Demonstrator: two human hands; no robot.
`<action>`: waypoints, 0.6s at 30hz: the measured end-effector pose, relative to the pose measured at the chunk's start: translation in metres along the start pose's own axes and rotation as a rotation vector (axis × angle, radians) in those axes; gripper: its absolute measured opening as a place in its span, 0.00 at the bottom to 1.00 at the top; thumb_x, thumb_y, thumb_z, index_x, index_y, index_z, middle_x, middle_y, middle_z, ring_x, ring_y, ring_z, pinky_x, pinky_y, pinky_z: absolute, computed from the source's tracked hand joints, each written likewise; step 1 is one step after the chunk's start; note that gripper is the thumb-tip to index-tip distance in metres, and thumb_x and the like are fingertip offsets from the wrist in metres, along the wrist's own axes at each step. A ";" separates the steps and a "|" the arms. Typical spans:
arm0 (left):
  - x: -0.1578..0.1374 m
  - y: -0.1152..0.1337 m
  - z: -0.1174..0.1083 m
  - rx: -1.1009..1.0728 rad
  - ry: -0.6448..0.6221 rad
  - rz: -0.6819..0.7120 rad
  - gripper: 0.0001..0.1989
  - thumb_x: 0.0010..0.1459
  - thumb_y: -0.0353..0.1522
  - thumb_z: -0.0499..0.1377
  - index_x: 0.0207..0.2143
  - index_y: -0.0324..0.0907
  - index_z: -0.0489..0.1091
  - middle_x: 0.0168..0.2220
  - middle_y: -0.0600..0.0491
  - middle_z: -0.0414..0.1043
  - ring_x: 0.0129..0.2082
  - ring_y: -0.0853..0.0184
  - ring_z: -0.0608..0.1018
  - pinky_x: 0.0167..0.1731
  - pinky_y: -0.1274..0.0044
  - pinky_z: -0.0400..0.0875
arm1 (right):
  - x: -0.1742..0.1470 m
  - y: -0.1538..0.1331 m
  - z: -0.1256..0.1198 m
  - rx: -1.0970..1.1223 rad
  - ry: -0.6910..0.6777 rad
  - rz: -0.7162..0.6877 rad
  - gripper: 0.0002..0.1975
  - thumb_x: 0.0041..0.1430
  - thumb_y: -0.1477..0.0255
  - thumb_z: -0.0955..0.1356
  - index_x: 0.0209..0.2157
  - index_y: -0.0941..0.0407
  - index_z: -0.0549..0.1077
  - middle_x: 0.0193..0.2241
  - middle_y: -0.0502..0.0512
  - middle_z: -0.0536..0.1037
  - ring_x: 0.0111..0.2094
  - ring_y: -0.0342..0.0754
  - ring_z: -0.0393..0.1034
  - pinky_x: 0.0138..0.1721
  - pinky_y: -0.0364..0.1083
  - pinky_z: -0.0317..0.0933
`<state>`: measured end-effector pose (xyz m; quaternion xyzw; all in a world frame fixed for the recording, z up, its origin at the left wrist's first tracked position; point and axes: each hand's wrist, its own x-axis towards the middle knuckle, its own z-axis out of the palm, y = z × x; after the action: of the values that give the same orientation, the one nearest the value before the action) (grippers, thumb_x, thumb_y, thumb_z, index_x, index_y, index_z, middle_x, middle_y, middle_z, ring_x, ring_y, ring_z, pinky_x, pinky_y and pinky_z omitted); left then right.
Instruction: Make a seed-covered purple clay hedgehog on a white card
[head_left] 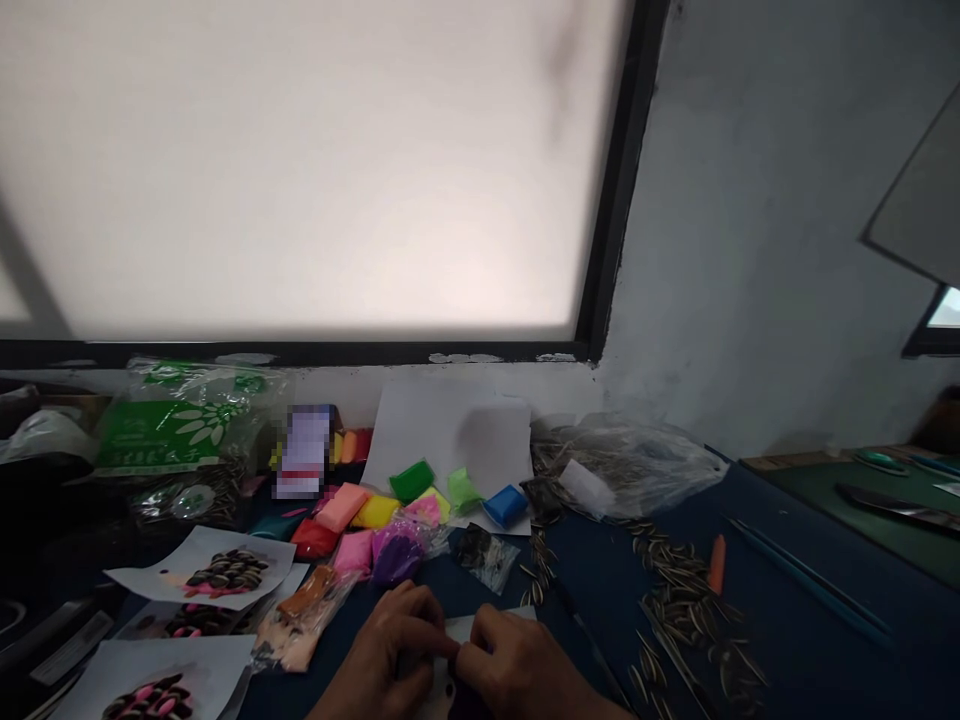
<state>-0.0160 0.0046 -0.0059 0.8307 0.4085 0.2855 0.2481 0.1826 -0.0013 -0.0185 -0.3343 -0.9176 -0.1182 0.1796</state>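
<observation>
Green-printed bag (154, 432) holding striped seeds (232, 478); left fingers (421, 634), right fingers (481, 660) curled over paper (460, 628), cannot tell grasp

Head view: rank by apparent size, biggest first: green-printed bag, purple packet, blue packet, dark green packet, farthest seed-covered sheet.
1. Green-printed bag
2. Farthest seed-covered sheet
3. Purple packet
4. Blue packet and dark green packet: look alike, can't rank them.

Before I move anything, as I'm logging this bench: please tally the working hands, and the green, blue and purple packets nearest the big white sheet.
Hands: 2 (left hand, right hand)
Green: 2 (darker packet, lighter packet)
Blue: 1 (blue packet)
Purple: 1 (purple packet)
Total: 6
</observation>
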 end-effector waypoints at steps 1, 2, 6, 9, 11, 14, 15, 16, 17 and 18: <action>0.000 0.001 0.000 0.001 -0.006 -0.008 0.22 0.43 0.16 0.52 0.28 0.47 0.79 0.33 0.54 0.74 0.38 0.63 0.77 0.51 0.68 0.66 | 0.000 0.000 -0.001 -0.002 0.005 -0.001 0.16 0.55 0.57 0.75 0.32 0.54 0.71 0.25 0.48 0.69 0.20 0.42 0.64 0.18 0.43 0.40; 0.000 0.002 -0.001 0.002 -0.013 -0.013 0.23 0.43 0.16 0.52 0.29 0.47 0.80 0.34 0.54 0.74 0.38 0.63 0.77 0.50 0.69 0.67 | 0.000 0.000 -0.002 -0.005 0.007 0.002 0.17 0.55 0.56 0.74 0.32 0.54 0.72 0.24 0.48 0.70 0.20 0.42 0.65 0.18 0.43 0.39; 0.000 0.006 -0.003 -0.002 -0.007 -0.009 0.24 0.45 0.17 0.52 0.32 0.48 0.81 0.34 0.54 0.74 0.38 0.63 0.77 0.47 0.71 0.68 | 0.000 0.001 -0.005 -0.003 -0.010 0.038 0.16 0.57 0.56 0.73 0.31 0.54 0.72 0.25 0.48 0.70 0.21 0.43 0.66 0.18 0.43 0.40; -0.001 0.006 -0.003 -0.015 0.007 -0.018 0.22 0.45 0.17 0.52 0.31 0.46 0.80 0.33 0.53 0.74 0.37 0.63 0.77 0.45 0.71 0.69 | -0.001 0.001 -0.007 -0.001 -0.027 0.056 0.11 0.56 0.62 0.74 0.30 0.54 0.72 0.25 0.49 0.72 0.21 0.43 0.66 0.19 0.43 0.41; -0.002 0.004 -0.003 -0.028 0.018 -0.002 0.20 0.47 0.18 0.53 0.32 0.46 0.80 0.34 0.53 0.74 0.38 0.62 0.77 0.43 0.72 0.69 | -0.001 0.001 -0.007 -0.010 -0.038 0.060 0.09 0.54 0.66 0.74 0.31 0.54 0.73 0.25 0.49 0.72 0.21 0.43 0.66 0.19 0.43 0.42; -0.003 0.001 -0.001 -0.052 0.048 0.014 0.18 0.51 0.20 0.54 0.34 0.46 0.79 0.35 0.52 0.74 0.38 0.62 0.77 0.41 0.72 0.70 | 0.000 0.001 -0.008 -0.009 -0.054 0.063 0.08 0.51 0.69 0.74 0.32 0.54 0.73 0.26 0.49 0.73 0.21 0.43 0.66 0.19 0.43 0.42; -0.003 0.001 0.000 -0.061 0.056 0.014 0.17 0.52 0.20 0.54 0.34 0.46 0.78 0.35 0.52 0.75 0.38 0.62 0.77 0.41 0.72 0.70 | 0.000 0.001 -0.009 -0.007 -0.057 0.068 0.08 0.51 0.70 0.74 0.32 0.54 0.73 0.26 0.50 0.73 0.21 0.44 0.66 0.19 0.43 0.42; -0.003 0.001 0.000 -0.069 0.059 0.010 0.16 0.53 0.21 0.54 0.35 0.45 0.78 0.35 0.52 0.74 0.38 0.62 0.77 0.41 0.72 0.70 | 0.001 0.001 -0.010 -0.003 -0.061 0.073 0.07 0.51 0.70 0.74 0.32 0.54 0.73 0.26 0.50 0.73 0.22 0.45 0.67 0.20 0.43 0.42; -0.003 0.001 0.000 -0.077 0.058 0.002 0.15 0.54 0.21 0.54 0.35 0.45 0.78 0.35 0.52 0.74 0.38 0.62 0.77 0.41 0.73 0.70 | 0.001 0.001 -0.012 0.003 -0.065 0.078 0.07 0.52 0.71 0.73 0.32 0.54 0.73 0.26 0.51 0.74 0.22 0.45 0.67 0.20 0.43 0.42; -0.002 0.002 0.000 -0.082 0.053 -0.009 0.14 0.55 0.22 0.54 0.35 0.45 0.77 0.35 0.52 0.74 0.38 0.62 0.77 0.41 0.73 0.70 | 0.002 0.001 -0.015 0.011 -0.074 0.084 0.06 0.52 0.72 0.73 0.32 0.54 0.72 0.27 0.51 0.74 0.23 0.46 0.68 0.20 0.43 0.43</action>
<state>-0.0156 0.0015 -0.0051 0.8101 0.4067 0.3230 0.2721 0.1859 -0.0042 -0.0040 -0.3757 -0.9094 -0.0929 0.1522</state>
